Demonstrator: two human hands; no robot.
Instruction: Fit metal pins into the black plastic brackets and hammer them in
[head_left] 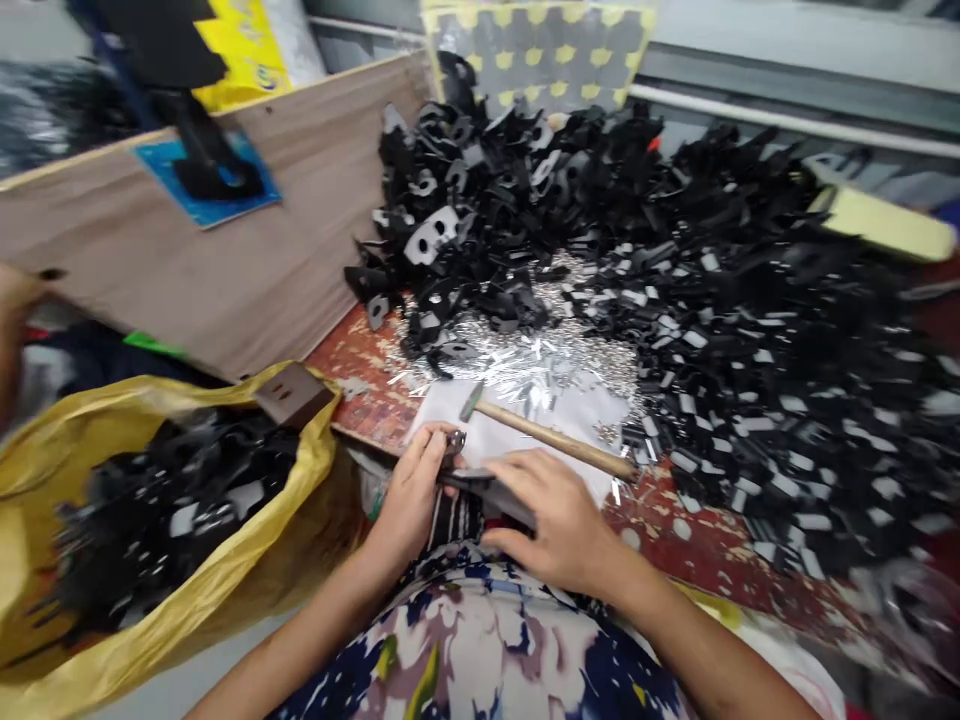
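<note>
At the table's front edge, my left hand (416, 490) is closed on a small dark piece with a shiny metal part (456, 440) showing by the fingertips. A flat black strip (472, 478) reaches from there toward my right hand (555, 510). My right hand has its fingers stretched out and its thumb apart, over the strip's right end; blur hides whether they touch. Just beyond both hands, a hammer with a wooden handle (559, 437) rests on a white sheet (442, 400). Thin silvery metal strips (525, 365) lie scattered behind the hammer.
A large heap of black cut pieces (750, 330) covers the back and right of the worn red table (690, 540). A yellow bag (315, 470) of black pieces stands at left, below a wooden board (300, 220). Another person's hand (19, 290) shows at far left.
</note>
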